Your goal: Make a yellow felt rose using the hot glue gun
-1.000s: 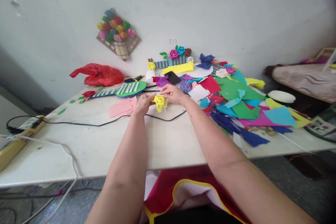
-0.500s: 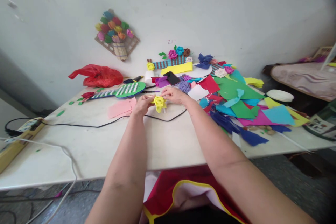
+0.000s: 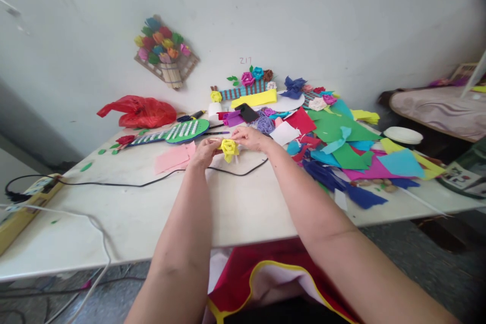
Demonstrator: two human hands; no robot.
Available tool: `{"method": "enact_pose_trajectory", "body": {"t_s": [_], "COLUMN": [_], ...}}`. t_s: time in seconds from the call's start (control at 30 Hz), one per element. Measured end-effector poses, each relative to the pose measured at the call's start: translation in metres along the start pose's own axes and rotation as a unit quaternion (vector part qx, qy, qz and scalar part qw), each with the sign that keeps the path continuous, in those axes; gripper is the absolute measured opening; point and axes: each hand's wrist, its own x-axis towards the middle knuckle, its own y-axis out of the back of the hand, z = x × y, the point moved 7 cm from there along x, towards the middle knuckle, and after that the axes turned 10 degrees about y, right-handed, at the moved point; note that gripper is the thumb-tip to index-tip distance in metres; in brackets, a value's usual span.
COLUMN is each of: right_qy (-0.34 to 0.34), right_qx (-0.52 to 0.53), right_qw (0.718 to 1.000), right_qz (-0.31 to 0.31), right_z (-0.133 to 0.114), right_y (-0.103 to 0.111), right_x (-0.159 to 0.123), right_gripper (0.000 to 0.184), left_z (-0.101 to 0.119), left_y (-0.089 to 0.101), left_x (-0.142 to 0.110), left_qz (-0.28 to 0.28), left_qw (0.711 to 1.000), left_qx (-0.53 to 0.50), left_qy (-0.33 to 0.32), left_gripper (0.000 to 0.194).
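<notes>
The head view looks forward and down from above the red garment (image 3: 236,269), across the table (image 3: 250,202) to the wall (image 3: 322,20) filling the upper frame. Forearms (image 3: 315,202) enter close at the bottom edge; left hand (image 3: 206,153) and right hand (image 3: 251,138) sit farther off, near centre.

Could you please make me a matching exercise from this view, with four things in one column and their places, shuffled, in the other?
Things
1. Yellow paper rose
2. Red plastic bag
3. Bouquet of paper tulips
4. Pink paper

Places
A. Up on the wall
B. Flat on the table, just left of the left hand
C. Toward the table's back left, behind the green guitar-shaped craft piece
D. Between the left hand and the right hand

Right pairs: 1-D, 2-C, 3-A, 4-B
</notes>
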Motion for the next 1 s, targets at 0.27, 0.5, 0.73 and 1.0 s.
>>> {"method": "enact_pose_trajectory", "body": {"t_s": [0.27, 0.5, 0.73, 1.0], "right_qy": [-0.017, -0.003, -0.019, -0.055], "right_qx": [-0.029, -0.015, -0.067, -0.179], "right_qw": [0.999, 1.0, 0.997, 0.982], "right_qz": [0.013, 0.022, 0.016, -0.008], "right_z": [-0.005, -0.008, -0.013, -0.023], "right_y": [-0.002, -0.001, -0.001, -0.002], "right_x": [0.002, 0.002, 0.002, 0.001], "right_gripper": [0.021, 0.023, 0.026, 0.033], "left_z": [-0.005, -0.005, -0.006, -0.006], "left_y": [0.003, 0.001, -0.001, 0.006], "left_x": [0.001, 0.0, 0.002, 0.005], "left_qz": [0.005, 0.009, -0.008, 0.023], "left_qw": [0.998, 0.996, 0.999, 1.0], "left_qx": [-0.049, -0.083, -0.039, -0.016], "left_qy": [0.031, 0.036, 0.033, 0.013], "left_gripper": [0.027, 0.026, 0.039, 0.043]}}
